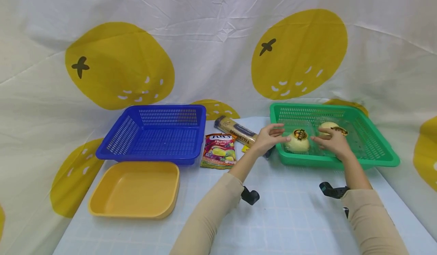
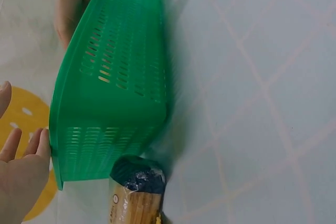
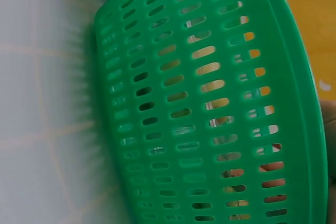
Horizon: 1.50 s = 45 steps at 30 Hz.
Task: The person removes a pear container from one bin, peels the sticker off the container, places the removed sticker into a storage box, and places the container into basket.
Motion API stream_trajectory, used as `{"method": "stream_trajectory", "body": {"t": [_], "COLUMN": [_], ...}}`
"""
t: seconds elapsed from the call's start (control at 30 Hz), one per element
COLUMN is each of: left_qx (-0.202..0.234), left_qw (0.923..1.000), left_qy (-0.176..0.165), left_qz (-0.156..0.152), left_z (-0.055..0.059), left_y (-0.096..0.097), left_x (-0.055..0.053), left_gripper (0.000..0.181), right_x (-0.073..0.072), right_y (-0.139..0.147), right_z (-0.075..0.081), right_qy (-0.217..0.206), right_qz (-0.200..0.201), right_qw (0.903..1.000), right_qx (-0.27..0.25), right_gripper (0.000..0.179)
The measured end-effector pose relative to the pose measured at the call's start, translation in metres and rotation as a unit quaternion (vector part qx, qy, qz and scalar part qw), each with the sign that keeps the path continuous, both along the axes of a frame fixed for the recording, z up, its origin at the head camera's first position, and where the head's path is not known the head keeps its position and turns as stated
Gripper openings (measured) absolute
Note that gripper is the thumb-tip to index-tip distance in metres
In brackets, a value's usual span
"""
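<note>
My left hand [image 1: 268, 139] reaches over the left rim of the green basket [image 1: 379, 158], fingers extended and thumb apart, beside a clear plastic box [image 1: 297, 143] holding a pale yellow round item with a black-and-gold label. From the right, my right hand [image 1: 334, 144] points its fingers at that same box, with a gap between fingers and thumb. Behind it lies a second clear box [image 1: 329, 126] with a similar round item, partly covered by the hand. Whether any fingertip touches the first box is unclear. The left wrist view shows spread left fingers [image 2: 37, 145] by the basket rim.
A spaghetti pack [image 1: 237, 129] lies left of the green basket, partly behind my left arm. Beside it is a Fox's fruit candy bag [image 1: 219, 151]. Further left stand a blue basket [image 1: 164, 157] and, in front of it, a yellow tray [image 1: 136, 214].
</note>
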State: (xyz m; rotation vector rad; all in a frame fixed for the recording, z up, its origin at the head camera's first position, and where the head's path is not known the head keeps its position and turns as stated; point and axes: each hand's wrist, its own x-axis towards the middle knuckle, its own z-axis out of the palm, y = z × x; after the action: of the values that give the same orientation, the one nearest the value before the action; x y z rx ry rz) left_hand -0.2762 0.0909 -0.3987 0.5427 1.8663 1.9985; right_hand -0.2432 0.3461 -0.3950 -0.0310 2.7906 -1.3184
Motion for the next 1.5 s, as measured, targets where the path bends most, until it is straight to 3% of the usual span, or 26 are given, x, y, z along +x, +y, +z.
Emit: {"method": "stream_trajectory", "body": {"t": [0.17,0.3,0.4,0.63,0.73,0.9,1.13,1.37,1.5], "left_qx": [0.001,0.007,0.006,0.006,0.006,-0.002,-0.005,-0.044,-0.072], "left_qw": [0.9999,0.9998,0.9998,0.9996,0.9997,0.9998,0.9997,0.9984,0.9959], "left_qy": [0.014,0.017,0.018,0.025,0.022,0.019,0.013,0.012,0.008], "left_qz": [0.002,0.003,0.004,0.006,0.005,0.011,0.018,0.033,0.054], "left_z": [-0.003,-0.004,-0.004,-0.005,-0.005,-0.006,-0.005,0.003,0.007], "left_y": [0.001,0.002,0.002,0.002,0.002,0.004,0.006,0.012,0.019], "left_x": [0.001,0.002,0.002,0.001,0.000,0.001,0.004,0.004,0.006], "left_gripper": [0.055,0.055,0.055,0.056,0.055,0.055,0.054,0.053,0.055], "right_x": [-0.001,-0.002,-0.002,-0.002,-0.003,-0.005,-0.007,-0.008,-0.009], "right_y": [0.001,0.001,0.001,0.003,0.004,0.003,0.003,0.007,0.008], "right_z": [0.001,0.000,-0.001,-0.002,-0.002,-0.002,-0.002,-0.002,0.002], "right_qy": [-0.050,-0.062,-0.055,-0.040,-0.052,-0.081,-0.124,-0.124,-0.135], "right_qz": [0.030,0.042,0.030,-0.047,-0.046,-0.011,0.027,0.008,-0.015], "right_qw": [0.9983,0.9971,0.9980,0.9978,0.9974,0.9965,0.9884,0.9813,0.9667], "right_qx": [0.000,0.013,0.006,-0.025,-0.019,-0.016,-0.085,-0.147,-0.217], "right_gripper": [0.084,0.085,0.083,0.087,0.084,0.085,0.086,0.081,0.085]}}
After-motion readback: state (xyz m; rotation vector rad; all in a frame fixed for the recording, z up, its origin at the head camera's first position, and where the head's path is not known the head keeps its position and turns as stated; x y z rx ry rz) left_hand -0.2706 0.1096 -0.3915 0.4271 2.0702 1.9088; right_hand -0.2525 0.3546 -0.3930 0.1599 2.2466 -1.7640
